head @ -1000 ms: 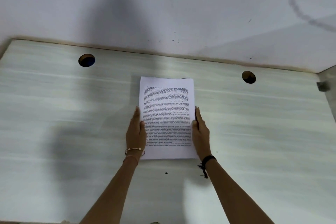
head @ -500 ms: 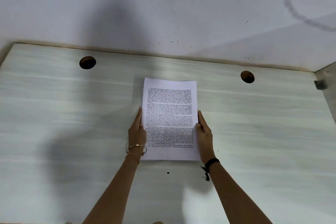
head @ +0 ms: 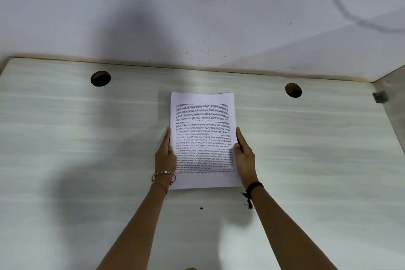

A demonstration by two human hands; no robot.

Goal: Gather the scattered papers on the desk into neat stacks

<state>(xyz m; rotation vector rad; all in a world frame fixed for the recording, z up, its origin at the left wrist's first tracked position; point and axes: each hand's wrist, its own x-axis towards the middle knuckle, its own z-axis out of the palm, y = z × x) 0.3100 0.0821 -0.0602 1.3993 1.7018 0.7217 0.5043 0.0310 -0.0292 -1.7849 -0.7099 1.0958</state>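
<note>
Paper stack [head: 202, 116] in the middle of the bench [head: 87, 138], whether it's flat on the surface or slightly lifted, I can't tell. My left hand [head: 164, 158] grips its left edge and my right hand [head: 246, 158] its right edge, thumbs on the top sheet. Most fingers are hidden beside or under it. The print is too small to read. My forearms are cut off below.

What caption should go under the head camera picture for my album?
A stack of printed papers held at its sides by the left hand and right hand, at a pale desk.
</note>
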